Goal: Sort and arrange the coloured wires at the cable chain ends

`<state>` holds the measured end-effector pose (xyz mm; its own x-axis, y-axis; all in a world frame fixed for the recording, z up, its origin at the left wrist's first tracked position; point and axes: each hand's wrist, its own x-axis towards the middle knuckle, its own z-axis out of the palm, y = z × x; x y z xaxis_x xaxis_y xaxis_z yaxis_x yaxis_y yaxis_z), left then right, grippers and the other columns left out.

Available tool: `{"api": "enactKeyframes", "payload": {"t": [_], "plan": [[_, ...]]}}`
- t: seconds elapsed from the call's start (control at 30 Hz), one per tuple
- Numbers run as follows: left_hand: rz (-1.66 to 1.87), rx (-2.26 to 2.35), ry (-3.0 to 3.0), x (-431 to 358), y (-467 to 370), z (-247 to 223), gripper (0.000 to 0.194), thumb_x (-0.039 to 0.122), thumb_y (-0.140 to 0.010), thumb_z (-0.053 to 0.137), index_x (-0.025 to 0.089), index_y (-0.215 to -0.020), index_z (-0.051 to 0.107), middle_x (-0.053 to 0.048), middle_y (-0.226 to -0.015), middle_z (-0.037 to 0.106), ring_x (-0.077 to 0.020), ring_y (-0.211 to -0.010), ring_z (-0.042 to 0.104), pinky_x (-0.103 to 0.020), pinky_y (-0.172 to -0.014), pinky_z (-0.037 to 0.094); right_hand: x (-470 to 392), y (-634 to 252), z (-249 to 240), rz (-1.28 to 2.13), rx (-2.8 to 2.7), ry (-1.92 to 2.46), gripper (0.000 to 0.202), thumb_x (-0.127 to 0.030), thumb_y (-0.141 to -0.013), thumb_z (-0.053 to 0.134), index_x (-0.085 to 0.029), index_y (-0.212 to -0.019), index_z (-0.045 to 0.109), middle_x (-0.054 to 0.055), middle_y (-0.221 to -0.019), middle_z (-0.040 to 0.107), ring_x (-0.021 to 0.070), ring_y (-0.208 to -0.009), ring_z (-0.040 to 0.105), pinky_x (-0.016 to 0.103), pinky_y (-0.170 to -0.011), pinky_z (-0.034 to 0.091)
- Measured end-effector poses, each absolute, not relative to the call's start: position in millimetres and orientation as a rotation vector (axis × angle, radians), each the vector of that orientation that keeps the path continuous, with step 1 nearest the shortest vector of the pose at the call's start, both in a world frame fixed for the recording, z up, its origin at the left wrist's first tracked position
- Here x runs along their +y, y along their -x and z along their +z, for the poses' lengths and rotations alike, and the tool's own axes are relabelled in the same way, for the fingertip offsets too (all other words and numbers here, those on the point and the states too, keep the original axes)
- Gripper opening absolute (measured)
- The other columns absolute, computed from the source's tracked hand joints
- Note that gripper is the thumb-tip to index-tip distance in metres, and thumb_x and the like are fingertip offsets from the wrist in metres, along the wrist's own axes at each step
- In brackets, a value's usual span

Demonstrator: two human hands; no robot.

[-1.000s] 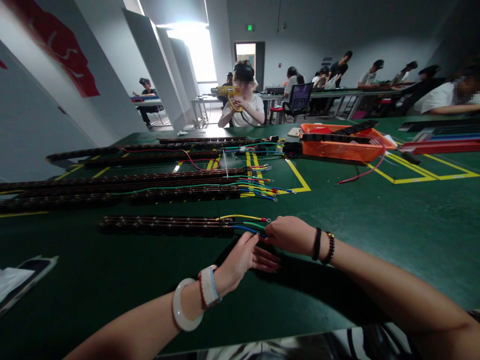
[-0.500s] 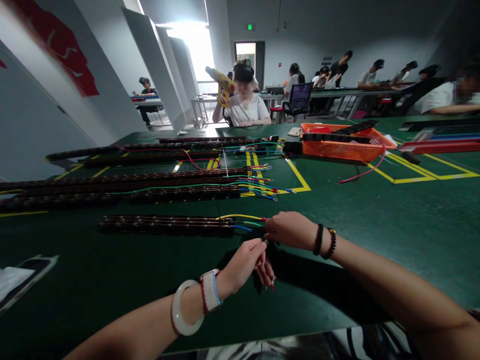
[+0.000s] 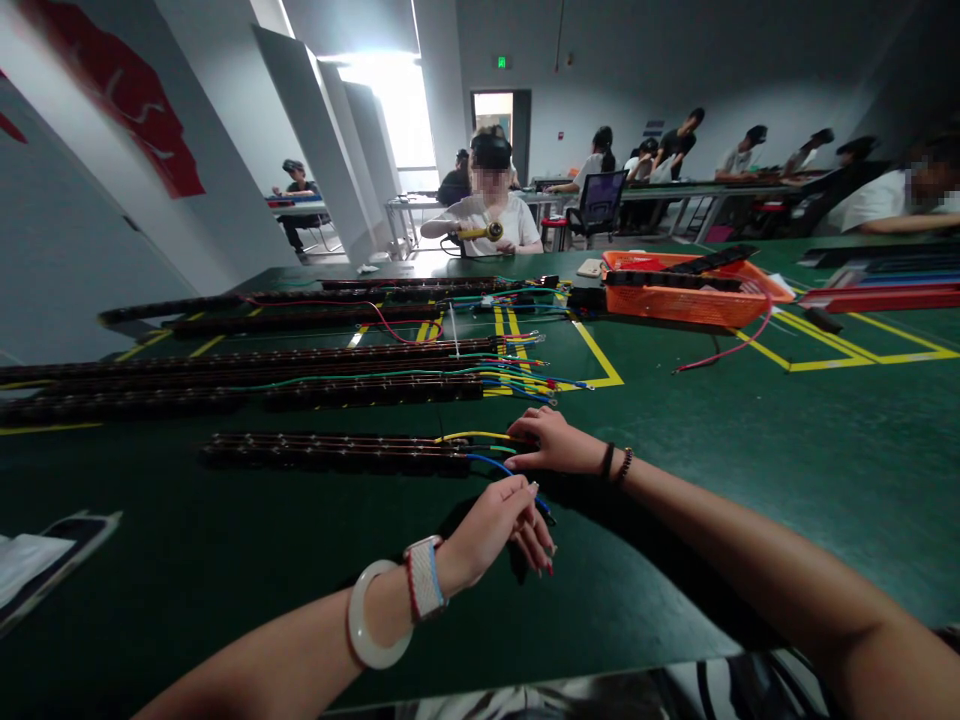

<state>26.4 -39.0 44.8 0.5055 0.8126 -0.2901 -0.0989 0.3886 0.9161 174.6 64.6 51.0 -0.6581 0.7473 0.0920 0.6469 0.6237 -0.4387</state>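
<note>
A black segmented cable chain [image 3: 337, 452] lies across the table before me, with a yellow wire [image 3: 472, 435], a green wire [image 3: 501, 450] and a blue wire [image 3: 487, 461] coming out of its right end. My left hand [image 3: 491, 530] has thumb and forefinger pinched on the blue wire, whose end sticks out beyond the fingers; the other fingers hang loosely. At the ends of the yellow and green wires, my right hand [image 3: 559, 440] lies palm down, thumb and fingers apart around them. Their tips are hidden under it.
More cable chains [image 3: 375, 385] with loose wire ends lie farther back. An orange basket [image 3: 675, 303] stands behind at the right, a red wire hanging out. A phone-like flat object [image 3: 67, 560] lies at left. Across the table a person [image 3: 487, 215] holds a yellow tool [image 3: 480, 232].
My right hand has moved away from the left fingertips, slightly up and left, and its fingers have spread. The blue wire's end now shows beyond my left hand. The person opposite lowered the yellow tool.
</note>
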Motion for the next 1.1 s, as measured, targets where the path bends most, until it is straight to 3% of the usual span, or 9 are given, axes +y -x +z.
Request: {"api": "enactKeyframes", "payload": {"t": [0.13, 0.27, 0.43, 0.6, 0.73, 0.9, 1.1], "plan": [[0.702, 0.857, -0.994, -38, -27, 43, 0.023, 0.04, -0.087, 0.04, 0.019, -0.077, 0.036, -0.005, -0.059, 0.062, -0.0176, -0.046, 0.062, -0.023, -0.04, 0.046, 60, -170, 55, 0.699, -2.581, 1.103, 0.043, -0.054, -0.077, 0.06, -0.015, -0.093, 0.064, 0.004, -0.086, 0.061, 0.0151, -0.08, 0.049, 0.027, -0.073, 0.036], [0.717, 0.853, -0.996, -38, -28, 42, 0.025, 0.041, -0.086, 0.042, 0.019, -0.077, 0.036, -0.006, -0.06, 0.062, -0.0191, -0.048, 0.063, -0.025, -0.04, 0.047, 59, -168, 53, 0.682, -2.603, 1.075, 0.038, -0.048, -0.075, 0.064, -0.013, -0.092, 0.065, 0.002, -0.078, 0.061, 0.0126, -0.072, 0.048, 0.024, -0.067, 0.033], [0.746, 0.85, -0.957, -39, -27, 44, 0.029, 0.045, -0.088, 0.04, 0.018, -0.078, 0.039, -0.006, -0.063, 0.062, -0.0195, -0.054, 0.064, -0.027, -0.047, 0.049, 61, -167, 48, 0.688, -2.67, 1.032, 0.028, -0.038, -0.083, 0.057, -0.013, -0.081, 0.068, 0.0, -0.07, 0.062, 0.0091, -0.062, 0.047, 0.022, -0.06, 0.029], [0.823, 0.84, -0.771, -33, -24, 47, 0.035, 0.048, -0.09, 0.035, 0.015, -0.085, 0.046, -0.012, -0.082, 0.064, -0.0234, -0.077, 0.066, -0.04, -0.065, 0.054, 50, -164, 54, 0.237, -2.663, 1.035, 0.021, -0.03, -0.084, 0.057, -0.016, -0.072, 0.068, 0.002, -0.072, 0.064, 0.012, -0.073, 0.049, 0.027, -0.073, 0.027], [0.863, 0.783, -0.623, -27, -23, 47, 0.04, 0.046, -0.091, 0.037, 0.012, -0.101, 0.054, -0.017, -0.105, 0.062, -0.0245, -0.093, 0.063, -0.045, -0.085, 0.049, 38, -161, 62, -0.033, -2.71, 1.029, 0.027, -0.032, -0.089, 0.049, -0.018, -0.074, 0.067, 0.004, -0.078, 0.064, 0.0147, -0.075, 0.046, 0.031, -0.075, 0.026], [1.065, 0.767, -0.503, -25, -26, 41, 0.023, 0.034, -0.092, 0.043, 0.016, -0.1, 0.055, -0.011, -0.103, 0.064, -0.0181, -0.097, 0.061, -0.038, -0.094, 0.044, 27, -156, 65, -0.391, -2.797, 0.929, 0.02, -0.02, -0.09, 0.044, -0.016, -0.088, 0.064, 0.007, -0.086, 0.061, 0.019, -0.081, 0.046, 0.035, -0.076, 0.028], [1.172, 0.773, -0.442, -21, -26, 33, 0.01, 0.022, -0.089, 0.051, 0.016, -0.092, 0.059, -0.006, -0.101, 0.065, -0.0149, -0.095, 0.062, -0.031, -0.091, 0.046, 16, -150, 59, -0.614, -2.835, 0.85, 0.024, -0.01, -0.09, 0.038, -0.01, -0.098, 0.061, 0.011, -0.09, 0.06, 0.0209, -0.083, 0.048, 0.036, -0.08, 0.035]]}}
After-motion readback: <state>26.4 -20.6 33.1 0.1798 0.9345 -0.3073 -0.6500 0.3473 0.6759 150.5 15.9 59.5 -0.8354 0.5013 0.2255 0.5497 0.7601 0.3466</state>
